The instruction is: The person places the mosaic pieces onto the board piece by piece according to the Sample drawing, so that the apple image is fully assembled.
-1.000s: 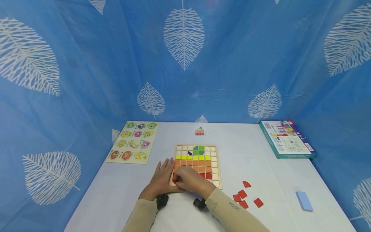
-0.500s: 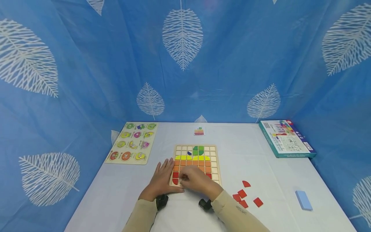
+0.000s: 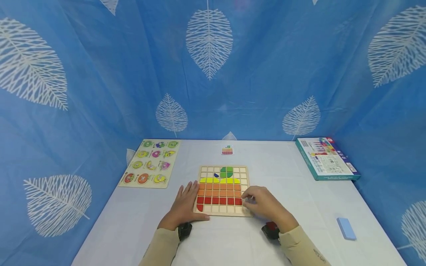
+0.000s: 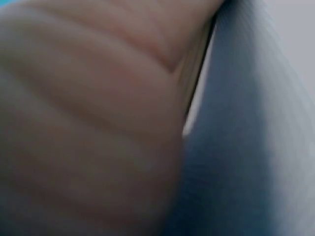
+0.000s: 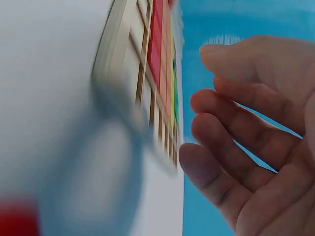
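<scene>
Head view: square wooden grid board point(image 3: 245, 173) lying flat at the middle of the white worktop point(image 3: 299, 184), its cells filled with green, yellow, orange and red tiles, the nearest row bare except for one red quarter-round tile point(image 3: 200, 208) in its left corner. Left hand point(image 3: 184, 207) rests flat on the worktop, fingers straight and touching the board's left edge. Right hand point(image 3: 264, 204) sits at the board's near right corner, fingers loosely bent, grip apart and holding nothing. Right wrist view alone shows the empty palm, with relaxed fingers point(image 5: 231, 137) just beside the board's edge point(image 5: 129, 78). Left wrist view is blurred: only skin point(image 4: 88, 118) pressed close to the lens, with a sliver of wood beside it.
</scene>
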A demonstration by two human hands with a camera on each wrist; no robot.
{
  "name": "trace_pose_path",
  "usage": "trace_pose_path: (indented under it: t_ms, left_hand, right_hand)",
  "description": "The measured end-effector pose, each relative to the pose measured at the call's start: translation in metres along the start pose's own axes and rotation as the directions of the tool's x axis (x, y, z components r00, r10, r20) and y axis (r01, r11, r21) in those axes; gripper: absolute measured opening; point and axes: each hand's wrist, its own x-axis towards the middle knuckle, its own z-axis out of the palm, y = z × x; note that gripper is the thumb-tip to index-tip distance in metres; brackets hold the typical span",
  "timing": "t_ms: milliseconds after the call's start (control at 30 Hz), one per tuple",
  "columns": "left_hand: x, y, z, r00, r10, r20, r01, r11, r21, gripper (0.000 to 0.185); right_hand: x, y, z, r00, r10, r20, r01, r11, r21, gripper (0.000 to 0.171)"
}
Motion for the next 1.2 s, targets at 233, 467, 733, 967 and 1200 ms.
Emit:
trace_pose_path:
  t_ms: [233, 467, 733, 967, 1200]
  left_hand:
    - [0.001, -0.001, 0.001, 1.000, -0.016, 0.015, 0.016, 1.000, 0.010, 0.134]
    - [0.003, -0.002, 0.003, 1.000, -0.025, 0.011, 0.025, 1.000, -0.005, 0.135]
    - [-0.001, -0.002, 0.006, 1.000, -0.015, 0.016, 0.015, 1.000, 0.009, 0.135]
    - [0.001, -0.001, 0.003, 1.000, -0.016, 0.018, 0.016, 1.000, 0.007, 0.135]
    - [0.002, -0.003, 0.002, 1.000, -0.012, 0.009, 0.012, 1.000, 0.017, 0.136]
  right_hand:
    - [-0.033, 0.025, -0.032, 0.985, 0.150, 0.083, -0.149, 0.989, -0.015, 0.020]
    - [-0.058, 0.041, -0.052, 0.966, 0.178, 0.186, -0.183, 0.983, 0.009, 0.025]
    - [-0.077, 0.048, -0.048, 0.966, 0.077, 0.247, -0.105, 0.990, 0.098, 0.038]
    - [-0.079, 0.050, -0.048, 0.967, 0.070, 0.245, -0.095, 0.991, 0.094, 0.037]
    - [-0.077, 0.052, -0.044, 0.983, 0.053, 0.174, -0.071, 0.993, 0.096, 0.027]
